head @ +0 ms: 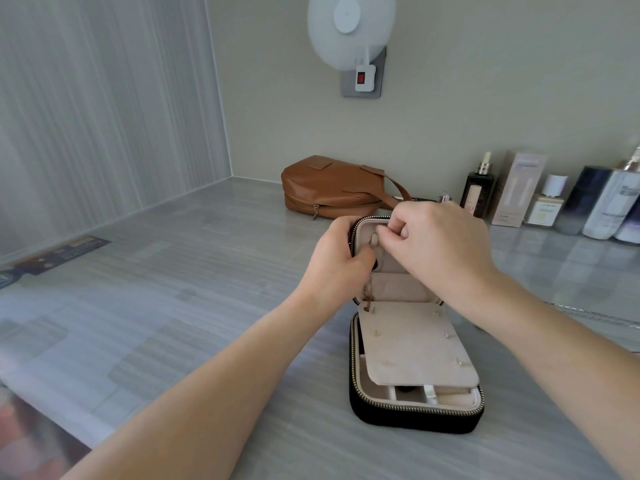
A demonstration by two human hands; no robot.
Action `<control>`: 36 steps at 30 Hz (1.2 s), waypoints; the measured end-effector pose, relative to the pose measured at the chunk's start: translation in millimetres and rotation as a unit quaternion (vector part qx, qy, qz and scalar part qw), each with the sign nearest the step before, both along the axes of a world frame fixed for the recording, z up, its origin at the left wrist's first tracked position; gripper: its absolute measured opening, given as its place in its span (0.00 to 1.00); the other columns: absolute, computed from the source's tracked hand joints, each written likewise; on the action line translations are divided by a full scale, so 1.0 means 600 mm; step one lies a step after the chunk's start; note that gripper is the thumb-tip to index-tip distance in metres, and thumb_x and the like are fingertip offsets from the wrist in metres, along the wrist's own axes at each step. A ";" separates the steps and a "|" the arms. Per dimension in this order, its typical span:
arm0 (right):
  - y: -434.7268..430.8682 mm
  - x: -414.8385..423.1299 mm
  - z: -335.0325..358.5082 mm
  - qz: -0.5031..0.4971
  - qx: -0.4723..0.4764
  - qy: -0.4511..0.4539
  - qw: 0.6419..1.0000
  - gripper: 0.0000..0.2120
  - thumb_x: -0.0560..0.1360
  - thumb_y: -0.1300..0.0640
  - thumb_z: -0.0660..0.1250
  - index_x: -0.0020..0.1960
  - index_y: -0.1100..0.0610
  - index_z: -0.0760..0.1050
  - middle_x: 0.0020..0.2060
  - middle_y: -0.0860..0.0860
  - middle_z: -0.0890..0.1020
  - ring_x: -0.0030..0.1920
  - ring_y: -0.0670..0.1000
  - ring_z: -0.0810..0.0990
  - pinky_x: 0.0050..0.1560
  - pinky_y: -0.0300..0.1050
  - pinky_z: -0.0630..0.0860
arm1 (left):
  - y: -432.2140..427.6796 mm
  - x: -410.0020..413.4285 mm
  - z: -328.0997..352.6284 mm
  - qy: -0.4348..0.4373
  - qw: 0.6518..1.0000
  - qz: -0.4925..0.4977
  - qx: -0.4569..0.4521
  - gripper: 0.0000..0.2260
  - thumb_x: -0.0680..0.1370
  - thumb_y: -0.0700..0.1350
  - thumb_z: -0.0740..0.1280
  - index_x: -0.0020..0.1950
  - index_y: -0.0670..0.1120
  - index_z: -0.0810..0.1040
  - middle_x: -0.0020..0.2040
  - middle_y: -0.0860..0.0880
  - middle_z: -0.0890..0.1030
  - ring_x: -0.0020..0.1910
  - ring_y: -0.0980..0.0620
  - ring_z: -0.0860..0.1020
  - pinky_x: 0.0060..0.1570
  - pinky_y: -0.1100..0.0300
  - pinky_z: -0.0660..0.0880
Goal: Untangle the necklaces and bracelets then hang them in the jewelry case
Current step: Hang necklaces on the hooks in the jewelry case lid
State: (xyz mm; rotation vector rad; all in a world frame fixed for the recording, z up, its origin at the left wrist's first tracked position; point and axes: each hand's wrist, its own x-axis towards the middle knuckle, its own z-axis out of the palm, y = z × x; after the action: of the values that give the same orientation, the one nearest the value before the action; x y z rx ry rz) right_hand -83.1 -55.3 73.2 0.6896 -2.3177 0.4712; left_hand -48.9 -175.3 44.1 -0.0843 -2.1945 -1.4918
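Note:
A black zip jewelry case (415, 415) lies open on the grey counter, its beige lid (398, 289) standing upright. A beige flap (412, 344) with small earrings covers the lower tray. My left hand (332, 261) grips the lid's upper left edge. My right hand (440, 244) pinches something small at a hook near the lid's top. A thin gold necklace (369, 292) hangs down from there along the lid's left side. My fingers hide the hook and the chain's top end.
A brown leather bag (332, 188) lies behind the case. Several cosmetic bottles and boxes (554, 199) line the back wall at right. A silver chain (588, 315) lies on the counter to the right. A magazine (34, 427) sits at the near left edge.

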 end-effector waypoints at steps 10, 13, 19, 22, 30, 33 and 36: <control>0.026 0.013 -0.012 0.046 0.041 -0.032 0.998 0.08 0.73 0.53 0.63 0.50 0.49 0.76 0.30 0.46 0.75 0.41 0.55 0.79 0.38 0.46 0.74 | -0.001 -0.003 -0.002 -0.009 1.000 0.006 -0.003 0.16 0.75 0.36 0.60 0.62 0.44 0.70 0.50 0.50 0.77 0.46 0.56 0.76 0.42 0.70 0.72; 0.035 0.018 -0.015 0.058 0.050 -0.047 0.996 0.12 0.72 0.51 0.64 0.55 0.47 0.75 0.30 0.41 0.69 0.43 0.53 0.79 0.38 0.43 0.71 | -0.001 -0.001 -0.004 -0.008 1.000 0.008 -0.013 0.16 0.75 0.37 0.60 0.62 0.45 0.70 0.48 0.53 0.77 0.44 0.59 0.76 0.43 0.70 0.73; 0.098 0.031 -0.011 0.033 0.063 -0.109 0.992 0.15 0.71 0.42 0.64 0.56 0.43 0.72 0.30 0.46 0.78 0.41 0.50 0.75 0.42 0.45 0.74 | 0.002 -0.001 -0.007 -0.016 1.000 0.006 -0.006 0.18 0.75 0.39 0.64 0.65 0.47 0.68 0.53 0.52 0.77 0.51 0.56 0.76 0.43 0.73 0.72; 0.158 0.038 -0.013 -0.014 0.073 -0.129 0.989 0.15 0.69 0.40 0.64 0.53 0.44 0.74 0.25 0.42 0.73 0.37 0.48 0.73 0.42 0.45 0.74 | 0.005 0.003 -0.009 -0.023 1.000 -0.005 -0.019 0.23 0.74 0.39 0.66 0.67 0.48 0.65 0.50 0.60 0.74 0.49 0.63 0.75 0.43 0.77 0.71; 0.344 0.035 -0.031 -0.164 0.080 -0.197 0.963 0.12 0.67 0.40 0.68 0.45 0.45 0.76 0.29 0.40 0.75 0.36 0.46 0.75 0.36 0.43 0.71 | 0.024 0.011 0.012 0.031 0.972 0.104 -0.207 0.31 0.71 0.48 0.70 0.71 0.49 0.60 0.68 0.50 0.66 0.68 0.51 0.64 0.64 0.58 0.63; 0.391 0.023 -0.040 -0.155 0.076 -0.246 0.954 0.21 0.63 0.39 0.72 0.52 0.48 0.77 0.41 0.41 0.76 0.45 0.48 0.76 0.47 0.45 0.73 | 0.055 0.023 0.037 0.062 0.946 0.115 -0.296 0.28 0.71 0.49 0.68 0.69 0.49 0.63 0.67 0.50 0.67 0.68 0.49 0.62 0.65 0.58 0.59; 0.416 0.015 -0.051 -0.110 0.088 -0.291 0.946 0.24 0.63 0.43 0.73 0.57 0.49 0.76 0.48 0.45 0.71 0.53 0.48 0.74 0.52 0.41 0.68 | 0.103 0.032 0.054 0.072 0.927 0.072 -0.362 0.23 0.72 0.50 0.67 0.66 0.50 0.67 0.66 0.51 0.68 0.66 0.50 0.62 0.62 0.63 0.57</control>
State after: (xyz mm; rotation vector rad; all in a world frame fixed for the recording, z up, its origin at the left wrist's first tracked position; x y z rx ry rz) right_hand -74.3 194.3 42.7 0.3914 -2.9828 0.4028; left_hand -29.6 -113.8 76.6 -0.2563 -2.4460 -0.5159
